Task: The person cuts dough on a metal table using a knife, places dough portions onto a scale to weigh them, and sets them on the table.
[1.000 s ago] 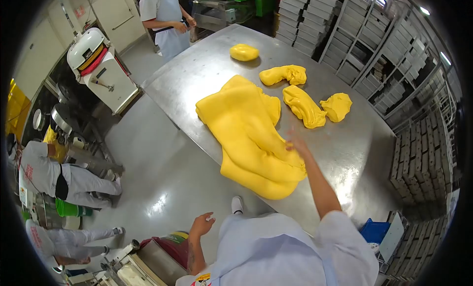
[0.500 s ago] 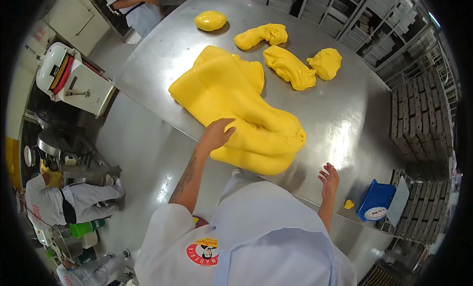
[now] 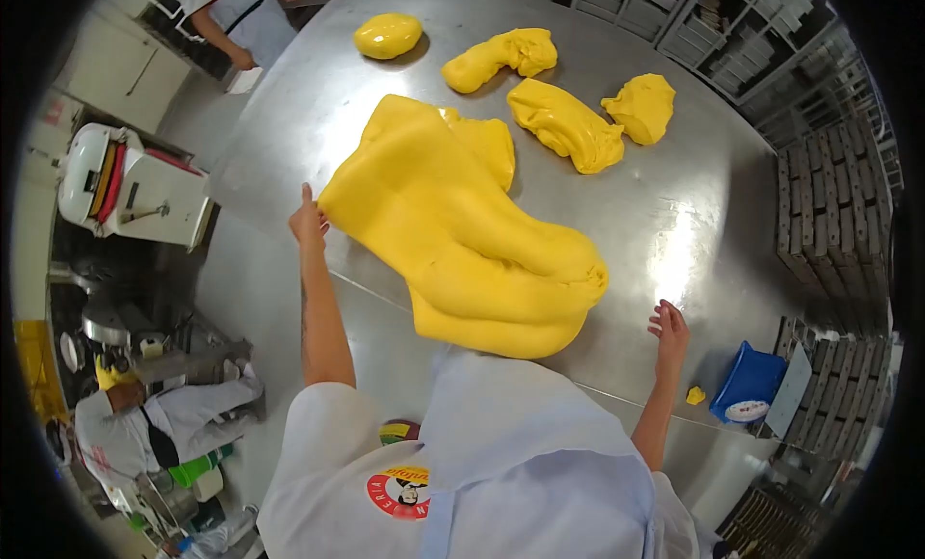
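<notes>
A large folded sheet of yellow dough [image 3: 462, 241] lies on the steel table [image 3: 713, 212], its near edge at the table's front. At the sheet's left corner is my left hand [image 3: 308, 220], thumb raised and fingers curled at the dough's edge, seemingly pinching it. My right hand [image 3: 669, 324] hovers over the table's front right, fingers partly bent and apart, holding nothing. Beyond the sheet sit smaller yellow pieces: a smooth lump [image 3: 388, 36], a bent roll [image 3: 499, 60], a thick folded piece [image 3: 566, 125] and a crumpled one [image 3: 641, 108].
A blue scale [image 3: 748, 381] stands at the right near a small dough scrap [image 3: 696, 395]. Stacked trays [image 3: 833, 222] rise beyond. One person [image 3: 241, 19] stands at the far left table edge; another [image 3: 145, 434] is at the lower left, below a white machine [image 3: 135, 188].
My left hand has moved from the middle of the dough's near side to its left corner. My right hand went from the dough to the table's right front. The view has shifted downward.
</notes>
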The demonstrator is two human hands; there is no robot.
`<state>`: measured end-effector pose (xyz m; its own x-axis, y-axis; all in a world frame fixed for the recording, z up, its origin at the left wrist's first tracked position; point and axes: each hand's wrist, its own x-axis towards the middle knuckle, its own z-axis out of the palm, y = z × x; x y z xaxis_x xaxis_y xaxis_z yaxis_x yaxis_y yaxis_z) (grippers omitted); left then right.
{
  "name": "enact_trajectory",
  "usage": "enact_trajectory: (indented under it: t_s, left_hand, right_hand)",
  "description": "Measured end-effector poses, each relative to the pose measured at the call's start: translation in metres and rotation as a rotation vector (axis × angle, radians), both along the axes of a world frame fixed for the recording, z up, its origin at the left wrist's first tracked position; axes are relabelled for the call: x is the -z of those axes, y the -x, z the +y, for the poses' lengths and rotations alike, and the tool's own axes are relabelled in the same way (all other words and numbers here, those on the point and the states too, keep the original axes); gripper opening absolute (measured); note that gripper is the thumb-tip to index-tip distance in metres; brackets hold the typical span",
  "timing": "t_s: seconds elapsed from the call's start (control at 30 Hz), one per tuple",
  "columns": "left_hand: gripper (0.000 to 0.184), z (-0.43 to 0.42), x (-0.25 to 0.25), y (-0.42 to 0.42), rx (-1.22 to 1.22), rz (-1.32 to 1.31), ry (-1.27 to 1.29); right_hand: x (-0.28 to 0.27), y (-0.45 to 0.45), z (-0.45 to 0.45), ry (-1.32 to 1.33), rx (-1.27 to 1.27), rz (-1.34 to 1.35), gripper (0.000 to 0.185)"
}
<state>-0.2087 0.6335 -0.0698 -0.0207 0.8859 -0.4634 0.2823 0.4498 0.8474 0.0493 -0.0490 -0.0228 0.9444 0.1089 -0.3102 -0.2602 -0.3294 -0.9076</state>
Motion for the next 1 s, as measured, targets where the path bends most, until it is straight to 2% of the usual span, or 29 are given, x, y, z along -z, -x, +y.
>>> enact_trajectory:
  t_s: [0.03,0.13,0.2,0.23,0.27,0.3,0.33,0.37,0.4,0.47,0.53,0.57,0.67,0.7,0.77,0.83,0.87,0.9,1.0]
  left_hand:
    - [0.072,-0.001,-0.006,0.001,-0.079,-0.065,0.054]
    - [0.069,-0.018,0.003,-0.012,-0.231,-0.053,-0.032]
    - [0.065,-0.013,0.013,-0.011,-0.13,-0.27,0.134]
    - [0.063,-0.01,0.018,-0.009,-0.081,-0.373,0.217]
    - [0.061,-0.01,0.023,-0.012,-0.081,-0.363,0.24]
    - [0.058,-0.01,0.023,-0.013,-0.084,-0.351,0.253]
    - [0.056,-0.004,0.021,-0.013,-0.088,-0.341,0.26]
    - [0.053,0.001,0.028,-0.007,-0.04,-0.371,0.284]
    - [0.05,0.004,0.043,0.005,0.008,-0.397,0.307]
    - [0.045,0.0,0.049,0.015,0.051,-0.472,0.312]
    - [0.04,-0.024,0.034,0.017,0.034,-0.566,0.261]
    - [0.038,-0.028,0.034,0.025,0.081,-0.517,0.285]
    - [0.042,-0.033,0.054,0.03,0.082,-0.653,0.339]
    - [0.043,-0.033,0.049,0.028,0.109,-0.543,0.302]
    - [0.043,-0.027,0.038,0.027,0.164,-0.32,0.213]
    - [0.045,-0.006,0.059,0.033,0.273,-0.328,0.106]
    - [0.047,0.0,0.074,0.041,0.328,-0.318,0.062]
    - [0.05,0.006,0.085,0.042,0.277,-0.472,0.165]
    - [0.05,-0.024,0.015,0.007,0.115,-0.716,0.428]
  right_hand:
    - [-0.004,-0.003,0.017,-0.001,-0.013,-0.02,0.039]
    - [0.001,-0.026,0.088,0.04,-0.145,-0.111,0.038]
    - [0.014,-0.053,0.161,0.03,-0.308,-0.202,0.041]
    - [-0.008,-0.052,0.217,0.044,-0.366,-0.239,0.043]
    - [0.011,-0.067,0.26,-0.14,-0.421,-0.2,0.049]
    - [0.018,-0.079,0.312,-0.054,-0.518,-0.227,0.056]
    - [0.03,-0.084,0.371,-0.117,-0.571,-0.246,0.067]
    - [0.005,-0.084,0.429,0.108,-0.709,-0.334,0.08]
    - [-0.006,-0.077,0.478,0.112,-0.755,-0.326,0.092]
    - [0.018,-0.071,0.574,0.404,-0.907,-0.39,0.09]
    - [-0.011,-0.039,0.605,0.542,-0.847,-0.321,0.084]
    - [-0.02,-0.024,0.61,0.615,-0.815,-0.278,0.08]
    - [-0.008,-0.013,0.58,0.356,-1.065,-0.379,0.076]
    - [-0.01,0.005,0.557,0.329,-1.109,-0.41,0.073]
    - [0.016,0.036,0.5,0.136,-1.087,-0.698,0.065]
    - [-0.046,0.057,0.44,0.243,-1.235,-0.319,0.057]
    - [-0.048,0.062,0.415,0.218,-1.241,-0.306,0.054]
    - [-0.048,0.064,0.394,0.192,-1.246,-0.297,0.052]
    - [-0.064,0.066,0.35,0.193,-1.377,-0.283,0.047]
